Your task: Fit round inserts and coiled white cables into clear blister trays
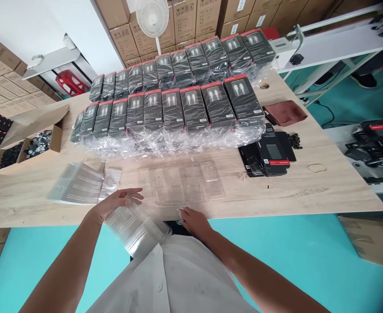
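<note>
My left hand (119,202) grips the top of a clear plastic bag (133,230) with printed lines, which hangs over the table's front edge against the shirt. My right hand (194,222) is closed at that edge, right of the bag; whatever its fingers hold is hidden. Beyond the hands, several thin clear plastic pieces (181,182) lie flat in a row. To the left rests a stack of similar printed bags (78,183), beside a smaller clear bag (111,181).
Two rows of black-and-red boxes (191,106) wrapped in clear film stand behind. On the right are flat black cartons (270,152), a brown cloth pouch (286,113) and a rubber band (317,168). An open cardboard box (56,139) of small black parts sits left.
</note>
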The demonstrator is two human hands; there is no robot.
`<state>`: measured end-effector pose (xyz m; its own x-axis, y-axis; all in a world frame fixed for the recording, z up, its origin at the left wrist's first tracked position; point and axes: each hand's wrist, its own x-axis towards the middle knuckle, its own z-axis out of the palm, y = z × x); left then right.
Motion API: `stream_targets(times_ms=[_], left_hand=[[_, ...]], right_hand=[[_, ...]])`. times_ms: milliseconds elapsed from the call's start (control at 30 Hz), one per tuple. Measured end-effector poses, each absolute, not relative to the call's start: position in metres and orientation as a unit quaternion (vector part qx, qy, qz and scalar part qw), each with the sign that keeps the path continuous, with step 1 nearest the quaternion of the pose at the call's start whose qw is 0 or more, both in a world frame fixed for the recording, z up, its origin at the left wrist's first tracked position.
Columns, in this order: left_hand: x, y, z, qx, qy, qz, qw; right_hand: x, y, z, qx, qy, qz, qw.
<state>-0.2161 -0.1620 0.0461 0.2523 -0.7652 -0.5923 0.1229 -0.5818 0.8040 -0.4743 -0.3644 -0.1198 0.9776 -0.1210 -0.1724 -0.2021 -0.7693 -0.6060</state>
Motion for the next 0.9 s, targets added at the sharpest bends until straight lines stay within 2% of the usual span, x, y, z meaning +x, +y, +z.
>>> stream_targets(times_ms=[133, 667, 900], left_hand=[[-0.203, -0.158, 0.042, 0.684, -0.247, -0.577, 0.371], [-0.152, -0.169, 0.046, 0.638, -0.33, -0.608, 0.338], [-0.142, -0.164, 0.046, 0.636, -0.339, -0.601, 0.347]], right_hand=[[-0.464, -0.349, -0.136, -0.947, 0.148, 0.081, 0.274], [-0.459, -0.324, -0.141, -0.926, 0.306, 0.012, 0.221], [-0.476, -0.323, -0.147, -0.925, 0.273, -0.074, 0.253]])
